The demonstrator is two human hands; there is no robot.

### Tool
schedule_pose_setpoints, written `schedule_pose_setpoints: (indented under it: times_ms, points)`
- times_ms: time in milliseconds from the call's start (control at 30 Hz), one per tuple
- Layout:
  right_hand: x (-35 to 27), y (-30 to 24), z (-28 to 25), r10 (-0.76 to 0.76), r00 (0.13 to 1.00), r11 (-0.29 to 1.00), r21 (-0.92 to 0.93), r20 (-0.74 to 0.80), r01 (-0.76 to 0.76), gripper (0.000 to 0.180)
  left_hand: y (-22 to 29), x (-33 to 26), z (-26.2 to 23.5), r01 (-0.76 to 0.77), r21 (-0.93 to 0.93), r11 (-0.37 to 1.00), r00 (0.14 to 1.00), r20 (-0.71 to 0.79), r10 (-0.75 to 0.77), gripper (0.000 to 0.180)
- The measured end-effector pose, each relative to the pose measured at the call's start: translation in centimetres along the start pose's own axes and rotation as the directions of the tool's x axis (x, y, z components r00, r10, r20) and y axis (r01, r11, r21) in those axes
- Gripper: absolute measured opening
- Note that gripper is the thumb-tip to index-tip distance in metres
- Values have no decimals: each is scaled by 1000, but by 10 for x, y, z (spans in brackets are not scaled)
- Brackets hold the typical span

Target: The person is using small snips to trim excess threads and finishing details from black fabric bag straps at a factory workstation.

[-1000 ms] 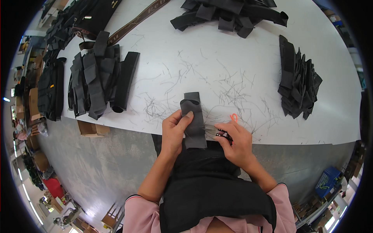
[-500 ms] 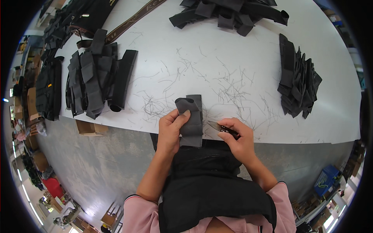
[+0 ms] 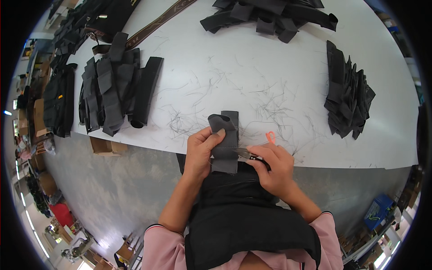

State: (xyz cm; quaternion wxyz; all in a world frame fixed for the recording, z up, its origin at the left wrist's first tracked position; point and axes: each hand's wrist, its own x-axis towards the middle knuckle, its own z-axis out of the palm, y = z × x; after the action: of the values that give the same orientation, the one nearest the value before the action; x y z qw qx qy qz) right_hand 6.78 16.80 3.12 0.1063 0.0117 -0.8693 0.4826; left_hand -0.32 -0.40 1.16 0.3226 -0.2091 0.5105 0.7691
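Observation:
My left hand (image 3: 200, 150) pinches a folded grey-black fabric strip (image 3: 226, 155) near the table's front edge. A stitched line runs across the strip, and its upper end curls into a loop. My right hand (image 3: 275, 166) is closed around a pair of thread snips (image 3: 256, 159) with a dark handle. The tips of the snips meet the strip's right edge, beside the stitching. An orange loop (image 3: 270, 137) shows just above my right fingers; I cannot tell whether it belongs to the snips.
Loose thread ends (image 3: 274, 108) litter the white table (image 3: 189, 85). Similar strips lie in a left pile (image 3: 108, 85), a right pile (image 3: 348, 96) and a far heap (image 3: 270, 18). A brown patterned strap (image 3: 159, 22) and black bags (image 3: 60, 101) are at the left.
My right hand has moved left and slightly down, bringing the snips from beside the strip to its right edge. The orange loop has come into sight. My left hand keeps its pinch.

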Motion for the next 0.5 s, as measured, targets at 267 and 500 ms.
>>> schedule_pose_setpoints:
  times_ms: [267,500]
  points:
    - [17,-4,-4,-264,943,924,-227,204,308,26,-3,-2,-1,-26,65,998,1000,-6,26,16]
    - [11,12,0,417,700,249,668,579,-701,27,-4,-1,1,-21,67,998,1000,17,20,16]
